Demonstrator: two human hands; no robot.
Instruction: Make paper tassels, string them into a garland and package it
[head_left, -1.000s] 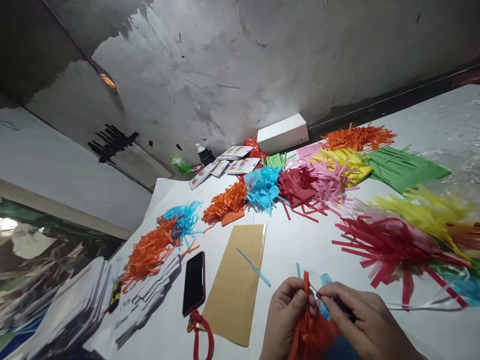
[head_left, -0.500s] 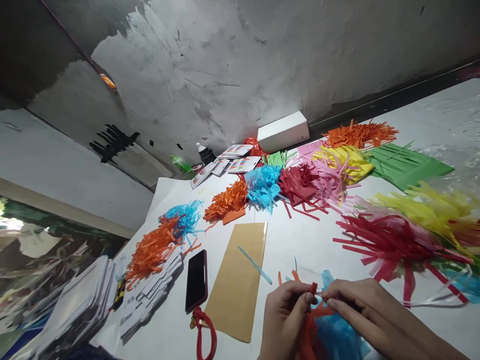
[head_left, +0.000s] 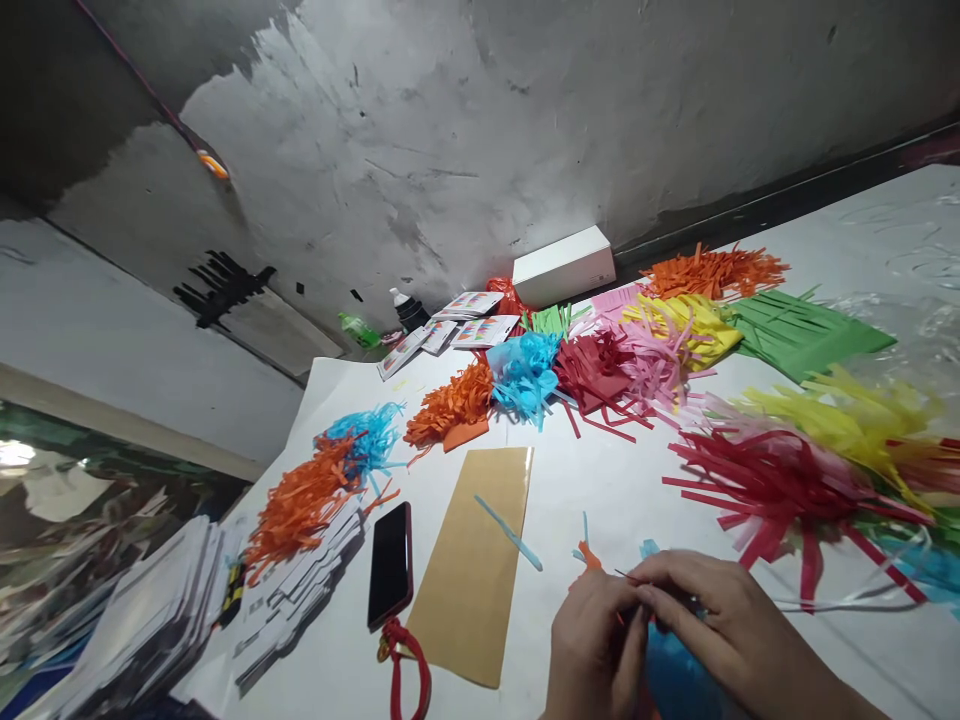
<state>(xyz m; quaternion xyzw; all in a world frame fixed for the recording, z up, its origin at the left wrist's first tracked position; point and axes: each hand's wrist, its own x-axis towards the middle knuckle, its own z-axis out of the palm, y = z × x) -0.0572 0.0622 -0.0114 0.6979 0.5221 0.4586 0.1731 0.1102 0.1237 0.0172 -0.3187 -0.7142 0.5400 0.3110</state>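
Observation:
My left hand (head_left: 596, 640) and my right hand (head_left: 712, 625) meet at the bottom of the view, fingertips together. Between them they pinch a bundle of orange and blue fringed paper strips (head_left: 589, 556); only a small orange and blue tip shows above the fingers, and blue paper (head_left: 675, 680) shows below the right hand. A thin dark pin or wire runs between the fingertips. A loose light-blue strip (head_left: 510, 534) lies on a tan sheet (head_left: 472, 570) just left of my hands.
Piles of fringed paper in red (head_left: 780, 490), yellow (head_left: 847, 420), orange (head_left: 300, 500), blue (head_left: 525, 370) and green (head_left: 810, 335) cover the white table. A black phone (head_left: 390, 563) with a red strap, stacked cards (head_left: 150, 620) at left, and a white box (head_left: 564, 265) by the wall.
My hands have closed together over the bundle. The upright orange strip seen a second ago is now mostly hidden behind my fingers.

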